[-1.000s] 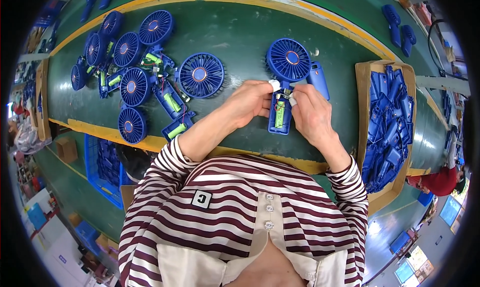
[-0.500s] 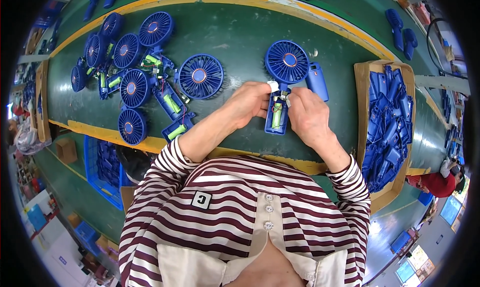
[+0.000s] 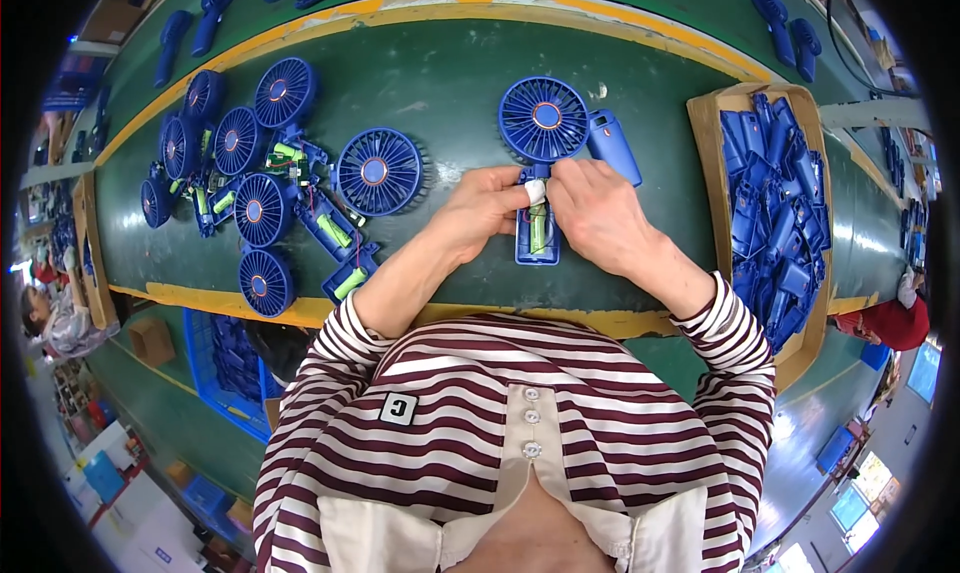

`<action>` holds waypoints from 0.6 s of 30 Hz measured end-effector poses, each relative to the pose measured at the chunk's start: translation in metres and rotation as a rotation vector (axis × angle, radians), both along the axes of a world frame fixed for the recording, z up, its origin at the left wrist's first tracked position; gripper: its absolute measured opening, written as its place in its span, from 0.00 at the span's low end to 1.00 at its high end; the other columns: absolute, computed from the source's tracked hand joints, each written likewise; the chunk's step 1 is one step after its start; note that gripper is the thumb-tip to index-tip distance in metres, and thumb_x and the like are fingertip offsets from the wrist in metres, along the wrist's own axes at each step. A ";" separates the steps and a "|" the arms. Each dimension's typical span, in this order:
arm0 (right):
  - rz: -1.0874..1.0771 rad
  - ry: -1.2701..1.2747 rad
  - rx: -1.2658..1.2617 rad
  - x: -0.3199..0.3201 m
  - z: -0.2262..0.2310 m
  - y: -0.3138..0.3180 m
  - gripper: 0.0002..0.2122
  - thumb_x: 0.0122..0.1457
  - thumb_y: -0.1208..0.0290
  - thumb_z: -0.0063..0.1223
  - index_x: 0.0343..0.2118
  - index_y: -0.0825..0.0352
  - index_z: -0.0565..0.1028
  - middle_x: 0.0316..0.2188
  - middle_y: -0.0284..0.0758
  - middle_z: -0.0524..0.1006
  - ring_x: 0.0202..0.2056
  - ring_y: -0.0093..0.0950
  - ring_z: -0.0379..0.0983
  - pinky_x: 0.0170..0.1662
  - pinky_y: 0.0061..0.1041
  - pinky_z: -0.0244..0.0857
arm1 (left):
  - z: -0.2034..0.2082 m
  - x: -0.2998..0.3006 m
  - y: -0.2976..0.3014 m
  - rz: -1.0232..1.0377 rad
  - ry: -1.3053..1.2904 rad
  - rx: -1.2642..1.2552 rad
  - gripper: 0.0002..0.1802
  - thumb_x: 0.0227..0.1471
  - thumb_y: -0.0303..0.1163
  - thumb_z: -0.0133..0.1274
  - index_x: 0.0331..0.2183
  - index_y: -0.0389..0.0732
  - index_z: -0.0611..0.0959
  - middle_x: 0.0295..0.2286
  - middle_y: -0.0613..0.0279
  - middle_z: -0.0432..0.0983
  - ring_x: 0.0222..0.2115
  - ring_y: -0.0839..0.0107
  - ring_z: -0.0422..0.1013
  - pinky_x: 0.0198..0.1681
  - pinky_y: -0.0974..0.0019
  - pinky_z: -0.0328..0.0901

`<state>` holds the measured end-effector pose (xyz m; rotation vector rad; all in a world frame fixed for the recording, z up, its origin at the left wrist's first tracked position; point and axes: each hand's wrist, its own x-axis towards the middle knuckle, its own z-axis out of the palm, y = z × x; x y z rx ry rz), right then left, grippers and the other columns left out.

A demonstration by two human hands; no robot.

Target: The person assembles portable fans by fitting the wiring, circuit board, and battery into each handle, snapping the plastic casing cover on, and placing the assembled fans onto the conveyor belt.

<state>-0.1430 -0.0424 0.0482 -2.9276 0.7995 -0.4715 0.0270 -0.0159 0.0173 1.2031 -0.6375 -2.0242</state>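
Note:
A blue handheld fan (image 3: 543,121) lies on the green worktop with its head away from me. Its opened handle shows a green battery (image 3: 538,228) and thin wires. My left hand (image 3: 475,215) grips the handle's left side, its white-wrapped thumb laid over the upper handle. At the fan's neck, my right hand (image 3: 600,213) is closed in a pinch; its fingertips hide whatever is between them. Just right of the fan head lies a blue handle cover (image 3: 613,151), partly behind my right hand.
Several opened fans (image 3: 262,210) with green batteries cluster on the left, one fan (image 3: 378,171) nearer the middle. At right stands a cardboard box (image 3: 708,138) filled with blue plastic shells (image 3: 770,223). A blue crate (image 3: 205,363) sits below the table's left edge.
My right hand has moved in closer to the fan's neck, and my left thumb now lies across the upper handle. The whole view has shifted slightly.

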 end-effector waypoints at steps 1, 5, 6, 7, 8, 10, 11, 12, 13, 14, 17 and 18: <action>0.002 0.025 0.009 0.000 0.002 0.000 0.05 0.39 0.76 0.47 0.21 0.68 0.66 0.21 0.35 0.62 0.25 0.30 0.64 0.29 0.27 0.59 | 0.001 0.000 0.000 -0.004 0.010 0.003 0.10 0.51 0.30 0.47 0.34 0.36 0.76 0.27 0.66 0.73 0.26 0.79 0.70 0.29 0.73 0.67; 0.039 0.062 -0.025 0.002 0.009 -0.004 0.04 0.39 0.76 0.47 0.19 0.68 0.65 0.21 0.35 0.62 0.25 0.30 0.64 0.28 0.26 0.59 | 0.001 0.000 -0.001 -0.025 0.013 0.005 0.10 0.51 0.30 0.46 0.35 0.36 0.76 0.28 0.66 0.73 0.26 0.79 0.70 0.30 0.73 0.67; 0.045 0.084 -0.023 0.004 0.010 -0.004 0.04 0.38 0.76 0.47 0.19 0.68 0.65 0.21 0.35 0.62 0.25 0.30 0.64 0.28 0.26 0.59 | 0.001 0.000 -0.001 -0.029 0.010 0.008 0.10 0.51 0.30 0.46 0.35 0.36 0.76 0.28 0.66 0.73 0.26 0.79 0.70 0.30 0.73 0.67; 0.052 0.107 -0.022 0.005 0.011 -0.004 0.04 0.38 0.75 0.47 0.19 0.67 0.65 0.21 0.35 0.62 0.25 0.30 0.64 0.28 0.25 0.59 | 0.002 0.000 -0.001 -0.014 0.026 0.006 0.10 0.51 0.30 0.46 0.35 0.36 0.76 0.29 0.66 0.73 0.26 0.79 0.70 0.30 0.73 0.67; 0.051 0.105 -0.019 0.004 0.011 -0.003 0.04 0.38 0.75 0.47 0.19 0.67 0.65 0.21 0.35 0.62 0.25 0.30 0.64 0.28 0.25 0.59 | 0.002 0.000 0.000 0.002 0.043 0.005 0.10 0.52 0.30 0.46 0.35 0.36 0.76 0.29 0.66 0.74 0.26 0.80 0.70 0.30 0.73 0.66; -0.011 0.125 0.001 0.004 0.011 -0.002 0.05 0.38 0.75 0.48 0.19 0.67 0.65 0.21 0.34 0.63 0.24 0.29 0.65 0.26 0.26 0.60 | 0.001 0.000 0.000 0.008 0.036 0.011 0.10 0.52 0.30 0.46 0.35 0.37 0.77 0.29 0.66 0.74 0.27 0.80 0.70 0.30 0.73 0.66; -0.013 0.125 0.003 0.003 0.010 -0.002 0.05 0.38 0.75 0.48 0.19 0.67 0.65 0.21 0.34 0.63 0.24 0.29 0.65 0.26 0.26 0.60 | 0.000 -0.001 0.000 0.016 0.031 0.015 0.10 0.52 0.30 0.46 0.35 0.37 0.77 0.29 0.66 0.74 0.27 0.80 0.70 0.30 0.73 0.66; -0.028 0.128 0.015 0.002 0.009 -0.002 0.05 0.39 0.75 0.48 0.20 0.66 0.65 0.20 0.34 0.63 0.23 0.28 0.65 0.25 0.26 0.59 | 0.001 -0.002 0.000 0.014 0.030 0.018 0.10 0.52 0.30 0.46 0.35 0.37 0.77 0.29 0.66 0.74 0.27 0.80 0.70 0.30 0.73 0.66; -0.043 0.131 0.028 0.001 0.007 -0.002 0.05 0.39 0.74 0.48 0.21 0.66 0.66 0.20 0.33 0.63 0.22 0.28 0.65 0.24 0.26 0.59 | 0.003 -0.004 0.001 0.035 0.008 0.024 0.10 0.51 0.30 0.46 0.35 0.37 0.77 0.28 0.67 0.74 0.26 0.80 0.69 0.30 0.73 0.65; -0.045 0.131 0.032 -0.001 0.005 -0.002 0.05 0.39 0.74 0.48 0.21 0.66 0.66 0.20 0.33 0.63 0.22 0.28 0.65 0.24 0.26 0.59 | 0.003 -0.005 0.001 0.055 -0.014 0.031 0.09 0.51 0.30 0.47 0.35 0.37 0.77 0.28 0.67 0.74 0.26 0.80 0.69 0.30 0.73 0.65; -0.031 0.081 0.042 -0.003 -0.002 -0.002 0.05 0.39 0.75 0.48 0.22 0.66 0.66 0.19 0.32 0.64 0.21 0.28 0.66 0.22 0.26 0.59 | -0.003 -0.006 0.003 0.056 -0.072 0.002 0.08 0.50 0.29 0.47 0.33 0.37 0.78 0.26 0.69 0.74 0.25 0.81 0.68 0.30 0.72 0.64; -0.033 0.040 0.045 -0.004 -0.005 -0.001 0.05 0.40 0.75 0.47 0.22 0.66 0.66 0.19 0.33 0.64 0.21 0.28 0.66 0.23 0.26 0.59 | -0.002 -0.007 0.003 0.056 -0.071 0.007 0.08 0.50 0.29 0.47 0.33 0.37 0.78 0.26 0.69 0.74 0.25 0.81 0.68 0.30 0.72 0.64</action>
